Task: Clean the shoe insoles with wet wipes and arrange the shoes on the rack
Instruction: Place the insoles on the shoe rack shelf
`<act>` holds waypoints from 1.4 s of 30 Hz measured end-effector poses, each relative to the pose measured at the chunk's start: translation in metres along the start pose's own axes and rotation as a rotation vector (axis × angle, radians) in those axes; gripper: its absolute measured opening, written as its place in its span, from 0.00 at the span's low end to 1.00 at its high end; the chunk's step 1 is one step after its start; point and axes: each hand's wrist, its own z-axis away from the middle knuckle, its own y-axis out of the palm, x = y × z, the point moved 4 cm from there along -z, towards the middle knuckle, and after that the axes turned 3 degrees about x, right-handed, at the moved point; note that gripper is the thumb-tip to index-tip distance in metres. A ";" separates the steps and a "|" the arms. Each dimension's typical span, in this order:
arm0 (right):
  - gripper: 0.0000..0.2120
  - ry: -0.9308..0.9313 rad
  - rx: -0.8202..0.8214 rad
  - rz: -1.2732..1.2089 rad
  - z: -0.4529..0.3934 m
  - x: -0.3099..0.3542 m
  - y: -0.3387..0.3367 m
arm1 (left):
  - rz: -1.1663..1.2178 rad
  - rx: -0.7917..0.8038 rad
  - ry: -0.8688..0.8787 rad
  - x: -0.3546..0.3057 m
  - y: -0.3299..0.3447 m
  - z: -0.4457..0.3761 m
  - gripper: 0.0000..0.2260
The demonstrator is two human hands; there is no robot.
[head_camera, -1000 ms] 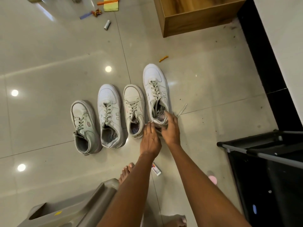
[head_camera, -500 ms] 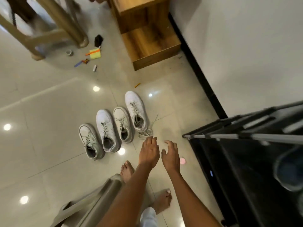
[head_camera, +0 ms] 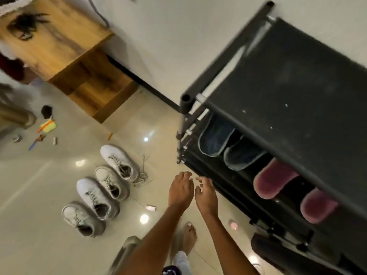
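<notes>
Right now both hands hang in the air above the glossy beige tiled floor (head_camera: 39,195), holding nothing. Left hand (head_camera: 181,190): fingers loosely curled, relaxed, spread a bit. Right hand (head_camera: 206,194): same, fingers (head_camera: 202,180) lightly bent, thumb apart, nothing pinched. The two hands are close side by side, not touching, just in front of the black metal-framed shoe rack (head_camera: 288,92).

Four pale lace-up sneakers sit on the floor in a slanted row, well to the left of the hands. Farthest from the person, white sneaker (head_camera: 119,161), its loose laces (head_camera: 142,176) trailing on the tile. Next, cream sneaker (head_camera: 111,182), then a second white sneaker (head_camera: 95,197), then the greyish sneaker (head_camera: 82,219) nearest. Neighbours sit just beside or touching one another. Insoles not visible from here, cannot tell their state.

The rack stands against the pale wall (head_camera: 168,36); dusty fabric top. On a lower shelf, a pair of blue slippers (head_camera: 216,135) and a pair of maroon slippers (head_camera: 274,178), toes outward.

Small flat packet (head_camera: 150,208) on the tile between sneakers and hands; blurred. A bare foot (head_camera: 188,237) below the hands. Wooden stepped cabinet (head_camera: 79,62) at the back left, with small scattered bits of yellow and orange clutter (head_camera: 47,126) on the floor near it.
</notes>
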 end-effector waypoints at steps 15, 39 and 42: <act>0.12 0.050 -0.168 -0.037 -0.022 -0.084 0.041 | 0.026 -0.040 0.254 0.019 0.093 -0.031 0.10; 0.12 -0.135 -0.662 -0.197 0.137 0.093 -0.119 | 0.120 -0.257 0.578 -0.113 -0.120 0.100 0.09; 0.15 -0.031 -0.668 -0.247 0.109 0.087 -0.134 | 0.109 -0.249 0.551 -0.123 -0.121 0.070 0.11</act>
